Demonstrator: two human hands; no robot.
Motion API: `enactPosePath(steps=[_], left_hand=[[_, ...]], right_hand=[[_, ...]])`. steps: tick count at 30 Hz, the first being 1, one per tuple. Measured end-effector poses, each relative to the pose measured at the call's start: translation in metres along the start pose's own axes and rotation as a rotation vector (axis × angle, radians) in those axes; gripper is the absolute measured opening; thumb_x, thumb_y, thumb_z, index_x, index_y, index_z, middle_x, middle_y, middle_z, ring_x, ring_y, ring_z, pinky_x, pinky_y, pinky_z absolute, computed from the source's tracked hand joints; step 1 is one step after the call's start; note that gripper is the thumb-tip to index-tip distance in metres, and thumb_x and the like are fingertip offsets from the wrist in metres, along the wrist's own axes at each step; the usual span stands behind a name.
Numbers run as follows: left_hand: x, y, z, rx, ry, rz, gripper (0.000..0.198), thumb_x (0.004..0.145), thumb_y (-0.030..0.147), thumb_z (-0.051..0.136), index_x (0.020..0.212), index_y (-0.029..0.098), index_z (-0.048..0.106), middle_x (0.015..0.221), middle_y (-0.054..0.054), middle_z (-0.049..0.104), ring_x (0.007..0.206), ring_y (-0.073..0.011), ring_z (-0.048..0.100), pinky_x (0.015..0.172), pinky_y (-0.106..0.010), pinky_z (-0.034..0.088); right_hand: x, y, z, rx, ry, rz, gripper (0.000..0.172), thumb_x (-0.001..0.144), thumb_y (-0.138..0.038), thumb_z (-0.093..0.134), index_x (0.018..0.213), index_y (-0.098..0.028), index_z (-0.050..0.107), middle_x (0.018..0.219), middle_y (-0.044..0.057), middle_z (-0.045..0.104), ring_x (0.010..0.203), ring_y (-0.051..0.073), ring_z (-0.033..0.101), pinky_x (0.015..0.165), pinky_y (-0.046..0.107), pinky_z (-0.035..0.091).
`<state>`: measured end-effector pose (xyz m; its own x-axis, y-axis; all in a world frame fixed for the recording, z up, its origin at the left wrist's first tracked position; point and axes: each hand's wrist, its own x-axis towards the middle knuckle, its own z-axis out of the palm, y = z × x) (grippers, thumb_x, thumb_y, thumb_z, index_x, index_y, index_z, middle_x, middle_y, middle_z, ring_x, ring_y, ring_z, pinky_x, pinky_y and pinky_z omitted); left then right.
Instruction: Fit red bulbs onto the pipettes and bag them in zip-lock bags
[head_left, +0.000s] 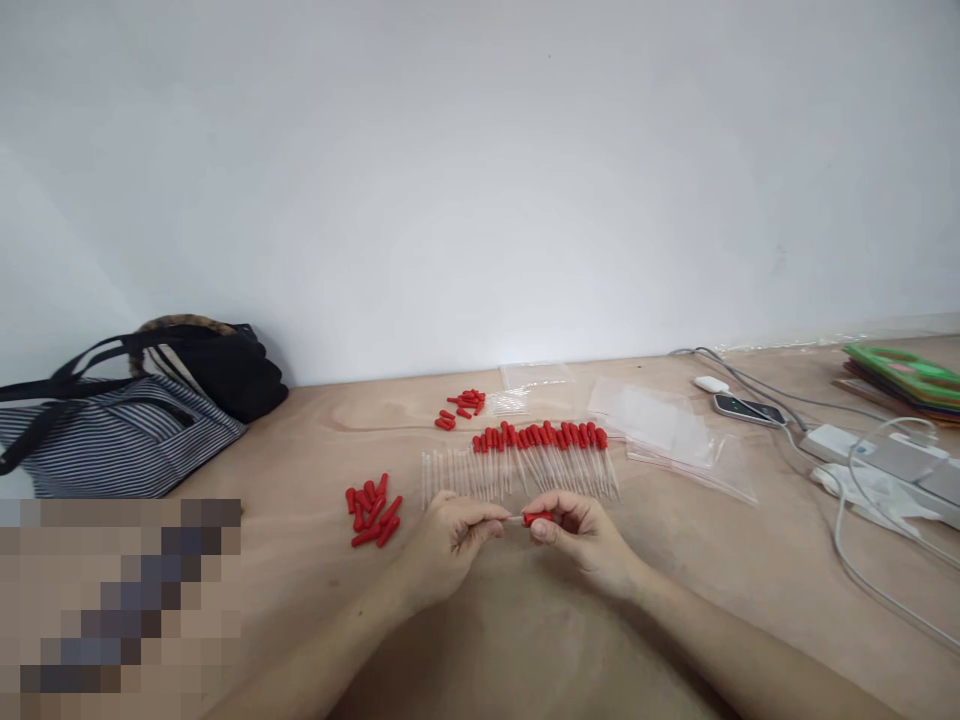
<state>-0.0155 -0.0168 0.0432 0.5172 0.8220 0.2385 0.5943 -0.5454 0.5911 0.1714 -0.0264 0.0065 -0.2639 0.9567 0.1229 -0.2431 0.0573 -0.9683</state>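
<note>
Between thumb and fingers, my left hand pinches a thin clear glass tube. My right hand grips a red rubber bulb at the tube's right end; together they look like a dropper. Just beyond my hands lies a row of droppers with red bulbs on their far ends. Left of that row are several bare glass tubes. A pile of loose red bulbs rests to the left of my left hand, and a second group of red bulbs lies farther back.
Clear plastic bags lie behind and right of the droppers. Far right are a power strip, cables, a small device and a green stack. A striped bag stands at the left by the wall. The lower left corner is pixelated.
</note>
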Motion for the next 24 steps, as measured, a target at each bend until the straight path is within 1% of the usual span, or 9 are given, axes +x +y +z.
enactPosePath(steps=[4,8,11,17,21,24], left_hand=[[-0.0008,0.0007,0.0018,0.018,0.039,0.037,0.021,0.079,0.022,0.046,0.09,0.027,0.064,0.075,0.001,0.07,0.063,-0.0145,0.059,0.074,-0.032,0.031],[-0.002,0.0043,0.0018,0.065,0.062,0.074,0.021,0.079,0.023,0.047,0.089,0.027,0.065,0.073,-0.001,0.07,0.059,-0.014,0.058,0.07,-0.032,0.029],[-0.003,0.0062,0.0009,0.117,0.07,0.119,0.022,0.079,0.023,0.047,0.089,0.027,0.065,0.072,-0.001,0.07,0.059,-0.0141,0.058,0.069,-0.031,0.028],[-0.0052,0.0052,0.0001,0.232,0.063,0.208,0.025,0.08,0.019,0.043,0.092,0.026,0.064,0.079,-0.001,0.07,0.062,-0.0144,0.059,0.068,-0.032,0.025],[-0.007,0.0024,0.0029,0.296,0.068,0.214,0.028,0.08,0.018,0.041,0.093,0.026,0.064,0.084,-0.001,0.07,0.061,-0.0144,0.057,0.07,-0.033,0.024],[-0.0086,0.0004,0.0076,0.31,0.105,0.222,0.028,0.08,0.019,0.041,0.094,0.027,0.063,0.082,-0.001,0.07,0.057,-0.0141,0.056,0.07,-0.033,0.024]], right_hand=[[0.0004,0.0027,-0.0005,0.056,0.016,0.028,0.023,0.058,-0.034,0.071,0.073,-0.018,0.067,0.06,-0.001,0.063,0.055,0.009,0.054,0.055,0.023,0.044],[0.0003,0.0042,0.0007,0.099,0.047,0.024,0.022,0.054,-0.032,0.074,0.071,-0.019,0.068,0.063,0.001,0.066,0.056,0.01,0.058,0.057,0.023,0.046],[-0.0006,0.0039,0.0011,0.087,0.041,0.016,0.02,0.054,-0.031,0.074,0.07,-0.02,0.069,0.062,0.001,0.067,0.055,0.01,0.058,0.056,0.023,0.046],[-0.0016,0.0029,0.0005,0.078,0.014,0.016,0.017,0.056,-0.029,0.073,0.07,-0.02,0.069,0.06,0.0,0.067,0.054,0.01,0.059,0.055,0.021,0.047],[-0.0033,0.0012,0.0029,-0.008,0.052,-0.027,0.016,0.056,-0.029,0.072,0.069,-0.019,0.069,0.063,0.002,0.068,0.056,0.012,0.06,0.055,0.023,0.048],[-0.0051,0.0011,0.0055,-0.088,0.087,-0.065,0.015,0.058,-0.029,0.071,0.069,-0.02,0.069,0.065,0.003,0.068,0.057,0.013,0.06,0.055,0.024,0.048]])
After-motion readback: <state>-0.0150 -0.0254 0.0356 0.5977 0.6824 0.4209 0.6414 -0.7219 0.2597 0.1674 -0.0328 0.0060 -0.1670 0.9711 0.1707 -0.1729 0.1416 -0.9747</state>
